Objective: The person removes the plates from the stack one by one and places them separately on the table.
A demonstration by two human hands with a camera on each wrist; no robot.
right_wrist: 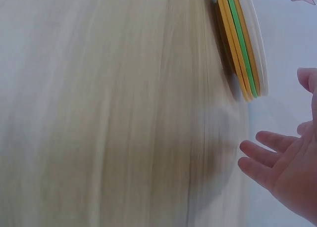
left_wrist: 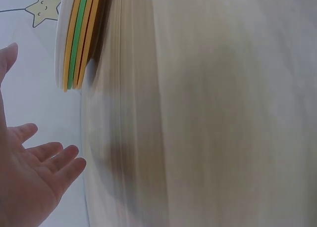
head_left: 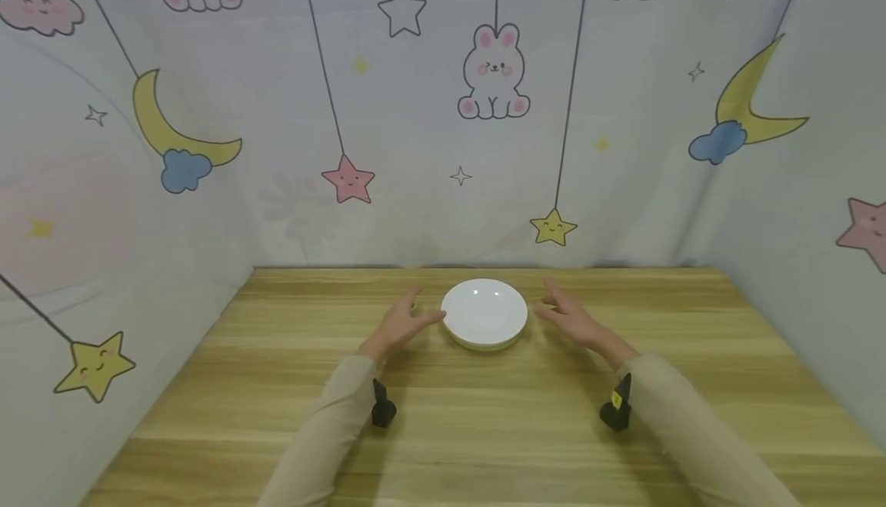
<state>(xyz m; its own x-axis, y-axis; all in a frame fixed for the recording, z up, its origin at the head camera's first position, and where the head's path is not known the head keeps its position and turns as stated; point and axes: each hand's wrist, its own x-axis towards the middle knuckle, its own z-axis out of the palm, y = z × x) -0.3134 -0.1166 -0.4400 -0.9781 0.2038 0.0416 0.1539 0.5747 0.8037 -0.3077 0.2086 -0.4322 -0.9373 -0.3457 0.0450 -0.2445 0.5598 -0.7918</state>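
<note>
A stack of round plates stands near the back of the wooden table. Its top is a white plate (head_left: 484, 311); under it, the left wrist view shows orange rims and a green plate (left_wrist: 78, 39) edge-on. My left hand (head_left: 400, 326) is at the stack's left side, thumb and fingers spread, the thumb tip right by the white rim in the head view. On the opposite side my right hand (head_left: 573, 324) reaches in with fingers extended, a small gap from the rim showing. Neither hand grips anything; both palms face the plates.
The wooden table (head_left: 477, 430) runs back to a white cloth backdrop (head_left: 429, 122) printed with stars, moons and rabbits, which also encloses both sides. A small black device (head_left: 382, 405) is on the left wrist, and a matching device (head_left: 618, 407) is on the right.
</note>
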